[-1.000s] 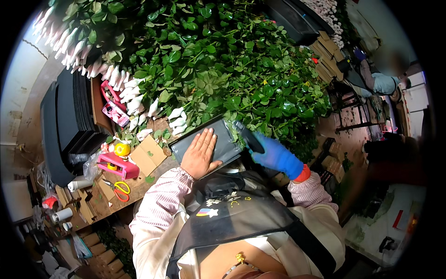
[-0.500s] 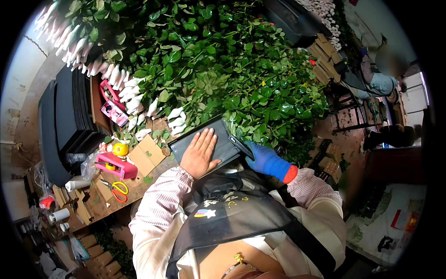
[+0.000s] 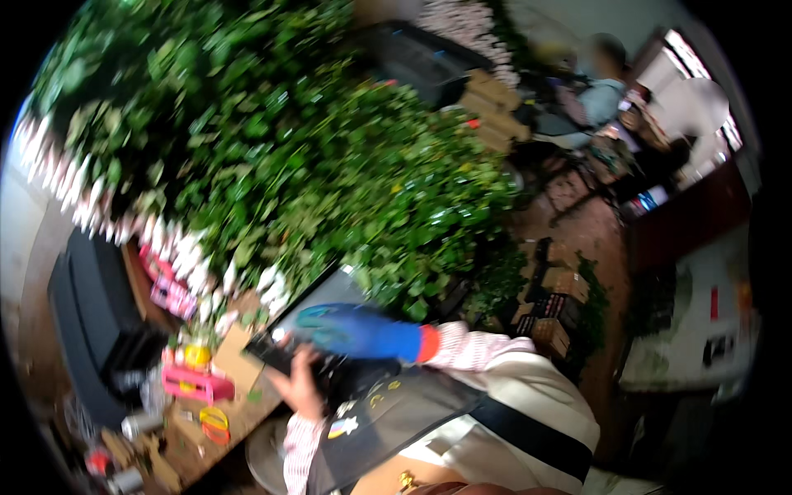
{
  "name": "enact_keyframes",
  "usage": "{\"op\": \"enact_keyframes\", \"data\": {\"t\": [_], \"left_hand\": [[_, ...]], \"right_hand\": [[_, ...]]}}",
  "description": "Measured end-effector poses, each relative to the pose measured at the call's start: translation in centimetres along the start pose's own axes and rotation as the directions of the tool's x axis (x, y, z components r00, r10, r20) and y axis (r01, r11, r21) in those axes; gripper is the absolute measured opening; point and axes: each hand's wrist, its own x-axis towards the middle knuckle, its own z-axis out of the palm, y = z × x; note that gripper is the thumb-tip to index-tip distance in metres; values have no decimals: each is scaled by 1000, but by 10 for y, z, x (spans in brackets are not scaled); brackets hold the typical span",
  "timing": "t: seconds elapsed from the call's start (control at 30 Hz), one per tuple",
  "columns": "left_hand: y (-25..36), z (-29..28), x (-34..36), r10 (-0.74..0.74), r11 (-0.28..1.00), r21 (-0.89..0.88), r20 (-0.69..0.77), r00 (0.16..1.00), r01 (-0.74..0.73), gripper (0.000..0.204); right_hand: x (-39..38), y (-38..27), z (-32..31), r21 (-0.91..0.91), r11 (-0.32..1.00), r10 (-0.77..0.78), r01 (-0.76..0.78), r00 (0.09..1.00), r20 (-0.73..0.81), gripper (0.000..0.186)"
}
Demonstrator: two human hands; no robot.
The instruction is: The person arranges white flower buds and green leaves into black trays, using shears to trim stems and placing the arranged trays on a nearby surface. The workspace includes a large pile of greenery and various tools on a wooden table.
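Observation:
The picture is smeared by motion. My right hand [image 3: 359, 332], in a blue glove with a red cuff, reaches leftward across a dark grey flat panel [image 3: 342, 285]. It appears closed around a long black tool [image 3: 276, 353], whose kind the blur hides. Close by the tool's lower side is my bare left hand [image 3: 301, 388], thumb apart from the raised fingers; whether it grips the tool cannot be made out. Beyond the panel lies a big heap of leafy green stems [image 3: 305, 173], with white-wrapped heads [image 3: 186, 256] along its left edge.
On the wooden table at left are a pink tape dispenser [image 3: 198, 384], yellow-and-orange scissors [image 3: 216, 425], a cardboard piece [image 3: 235, 359] and a stack of black sheets [image 3: 95, 305]. Crates [image 3: 557, 305] stand on the floor at right. Other people [image 3: 602, 99] are at the far right.
My gloved right hand has swung left across the panel with the black tool. My left hand has lifted off the panel and moved down-left. The whole view has turned and shifted.

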Motion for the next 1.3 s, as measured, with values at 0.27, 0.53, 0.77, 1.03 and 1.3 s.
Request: {"op": "enact_keyframes", "data": {"t": [0.27, 0.53, 0.77, 1.03, 1.3], "left_hand": [[-66, -109, 70, 100, 476, 880, -45, 994, -8, 86], [-170, -129, 106, 353, -115, 978, 202, 914, -172, 94], [-106, -143, 57, 460, 284, 936, 57, 886, -208, 52], [-141, -251, 8, 437, 792, 611, -576, 691, 8, 37], [-120, -244, 13, 163, 983, 184, -825, 541, -17, 40]], "right_hand": [[-32, 77, -3, -826, 425, 297, -371, 919, -260, 61], [-19, 14, 15, -657, 746, 47, -105, 993, -105, 63], [-18, 65, -33, -541, 616, 505, -573, 814, -286, 61], [12, 3, -39, -625, 769, 41, -136, 986, -164, 51], [-2, 69, -62, -720, 656, 97, -226, 971, -217, 50]]}}
